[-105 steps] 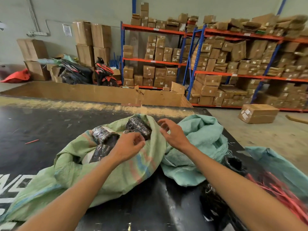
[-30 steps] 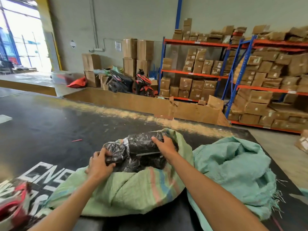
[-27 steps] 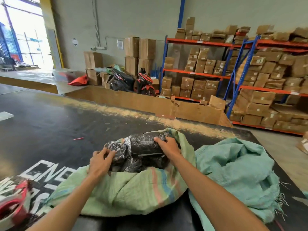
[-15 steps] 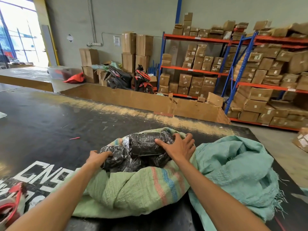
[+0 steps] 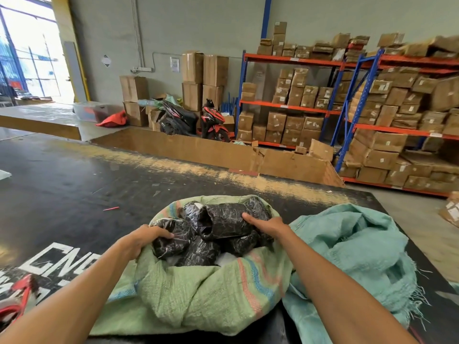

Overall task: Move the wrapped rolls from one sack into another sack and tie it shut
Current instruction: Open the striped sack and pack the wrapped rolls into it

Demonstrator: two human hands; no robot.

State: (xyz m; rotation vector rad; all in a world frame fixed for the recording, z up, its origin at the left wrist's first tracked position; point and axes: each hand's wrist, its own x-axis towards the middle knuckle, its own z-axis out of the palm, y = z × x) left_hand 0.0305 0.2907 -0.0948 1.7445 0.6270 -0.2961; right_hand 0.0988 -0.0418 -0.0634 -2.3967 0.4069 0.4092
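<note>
Now left hand (image 5: 141, 238) gripping lower roll (image 5: 171, 240), right hand (image 5: 267, 223) re-curled around top roll (image 5: 223, 222)

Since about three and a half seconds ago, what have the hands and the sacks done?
Both hands have gone down onto the wrapped rolls in the light green sack. The left hand now grips the left-most roll at the sack's mouth; the right hand, empty in the air before, now rests on the top roll. More rolls are piled at the mouth. The teal sack still lies crumpled to the right.
</note>
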